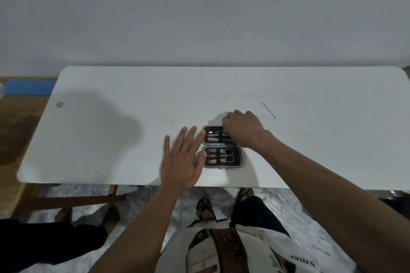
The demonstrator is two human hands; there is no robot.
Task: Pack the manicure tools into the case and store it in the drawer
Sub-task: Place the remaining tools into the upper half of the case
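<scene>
Letters "amer" on cloth [302,261]

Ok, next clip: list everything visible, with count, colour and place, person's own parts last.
table: one, white, against the wall
manicure case: one, dark lining, lying open near the table's front edge
tools in case: several, silver, strapped in both halves
thin loose tool: one, dark, on the table right of the case
blue object: one, on the floor far left
left hand: flat, fingers spread, at the case's left edge
right hand: curled over the case's far half
</scene>
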